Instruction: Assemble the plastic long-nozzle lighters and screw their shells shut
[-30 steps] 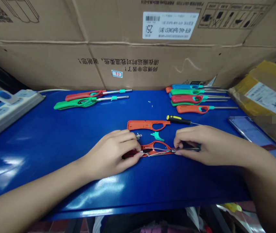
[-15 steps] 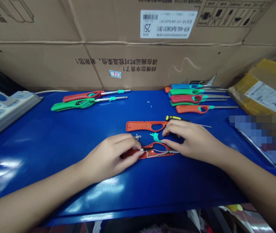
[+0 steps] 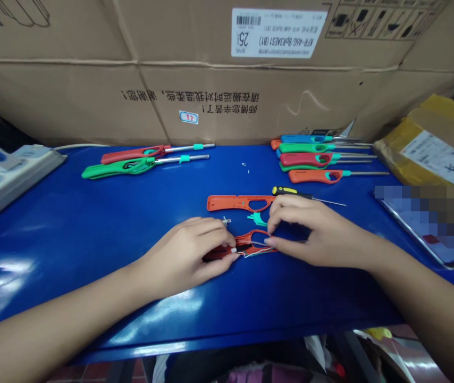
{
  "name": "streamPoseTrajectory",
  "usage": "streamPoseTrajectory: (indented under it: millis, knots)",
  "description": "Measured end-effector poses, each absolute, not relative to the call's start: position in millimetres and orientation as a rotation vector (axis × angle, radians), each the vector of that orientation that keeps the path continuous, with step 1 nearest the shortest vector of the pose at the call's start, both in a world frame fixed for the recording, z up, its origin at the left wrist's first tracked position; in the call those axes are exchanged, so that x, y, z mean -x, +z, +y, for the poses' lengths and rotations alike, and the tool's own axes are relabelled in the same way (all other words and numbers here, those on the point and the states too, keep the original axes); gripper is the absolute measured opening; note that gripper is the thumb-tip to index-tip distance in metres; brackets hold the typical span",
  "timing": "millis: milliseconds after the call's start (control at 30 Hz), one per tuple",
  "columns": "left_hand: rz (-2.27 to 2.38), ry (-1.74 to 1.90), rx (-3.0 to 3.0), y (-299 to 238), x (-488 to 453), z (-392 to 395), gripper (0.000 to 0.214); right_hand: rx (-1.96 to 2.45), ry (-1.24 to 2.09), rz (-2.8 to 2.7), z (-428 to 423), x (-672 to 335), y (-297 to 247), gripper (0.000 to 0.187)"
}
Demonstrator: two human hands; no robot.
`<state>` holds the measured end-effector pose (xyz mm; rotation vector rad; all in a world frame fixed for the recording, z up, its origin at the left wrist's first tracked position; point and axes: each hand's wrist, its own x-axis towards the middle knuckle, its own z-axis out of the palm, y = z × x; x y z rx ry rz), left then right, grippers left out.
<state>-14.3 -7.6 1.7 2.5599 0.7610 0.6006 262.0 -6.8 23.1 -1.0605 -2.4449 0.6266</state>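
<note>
The lower orange lighter half-shell (image 3: 246, 238) lies on the blue table with wires along it. My left hand (image 3: 195, 247) covers its rear end, thumb and index finger closed on the white tip of a black igniter (image 3: 244, 248). A white wire (image 3: 251, 254) curves along the shell. My right hand (image 3: 310, 229) is over its front part, thumb and index finger close together beside the finger opening; what they pinch is hidden. The green trigger (image 3: 257, 218) lies just behind the shell. Farther back is the other orange half-shell (image 3: 223, 202). A small metal part (image 3: 226, 221) sits by my left fingers.
A yellow-black screwdriver (image 3: 293, 192) lies behind my right hand. Red (image 3: 135, 153) and green (image 3: 119, 168) lighters are back left, several more, including an orange lighter (image 3: 314, 176), back right. A power strip (image 3: 15, 173), cardboard box (image 3: 195, 80), taped parcel (image 3: 434, 143) and phone (image 3: 422, 229) border the area.
My right thumb and index finger have come closer together and shifted over the front of the lower shell. My left hand has moved slightly right, still at the white tip.
</note>
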Motion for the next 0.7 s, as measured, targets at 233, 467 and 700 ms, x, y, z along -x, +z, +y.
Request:
streamPoseTrajectory:
  millis: [233,467,700]
  knots:
    - [0.75,0.601,-2.585,0.5,12.8,-8.0,0.011,1.041,0.893,-2.548,-9.1,-262.7,23.5,0.005]
    - [0.764,0.665,-2.541,0.8,13.8,-9.1,0.007,1.009,0.877,-2.511,-8.5,-266.8,26.9,0.007]
    - [0.748,0.711,-2.513,2.8,14.2,-11.4,0.008,1.123,0.823,-2.552,-11.6,-266.0,27.1,0.011]
